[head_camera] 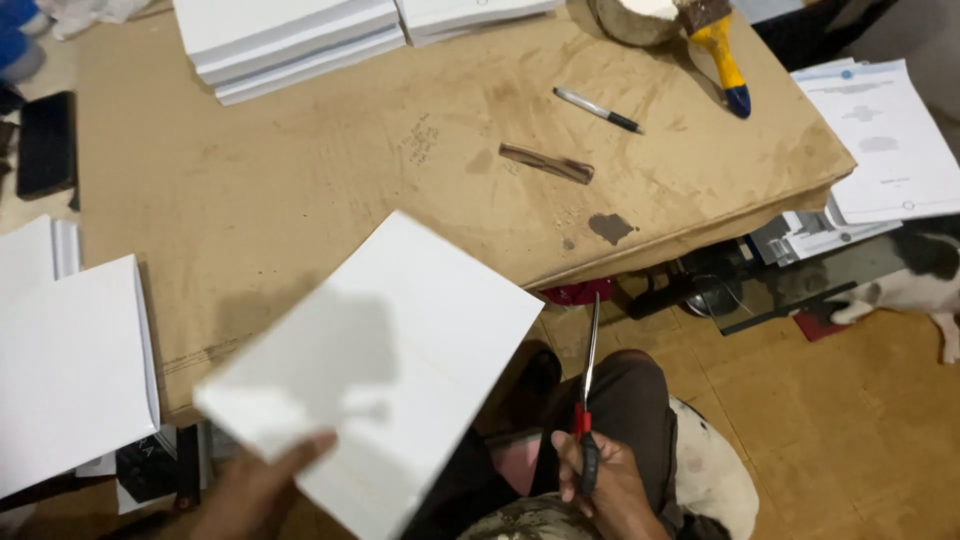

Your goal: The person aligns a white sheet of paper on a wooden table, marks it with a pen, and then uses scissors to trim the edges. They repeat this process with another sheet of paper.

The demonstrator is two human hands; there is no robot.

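- Right hand (600,485): closed around the handles of a pair of scissors (587,400), low in the view above the person's lap; red and black grips, thin blades shut and pointing up toward the table edge.
- Left hand (262,490): fingers curled, thumb pressed on the lower edge of a white booklet (375,365), which it holds up tilted over the near edge of the work surface; a shadow falls across its cover.
- Work surface: low table covered with brown cardboard sheet (300,190), stained and marked with dark blotches.
- On the cardboard, well apart from the hands: a pen (598,109); a short brown strip (546,163); a paintbrush (722,50) with yellow and blue handle, touching a round container (630,18) at the far edge.
- Far edge: stacks of white booklets (290,40).
- Left side: another pile of white booklets (70,370) beside the table, and a black flat device (45,145).
- Right side: printed paper sheets (880,140) overhanging the table corner.
- Floor: brown cardboard-like covering (840,420); a black-and-white animal (915,285), partly in view, at the right edge.
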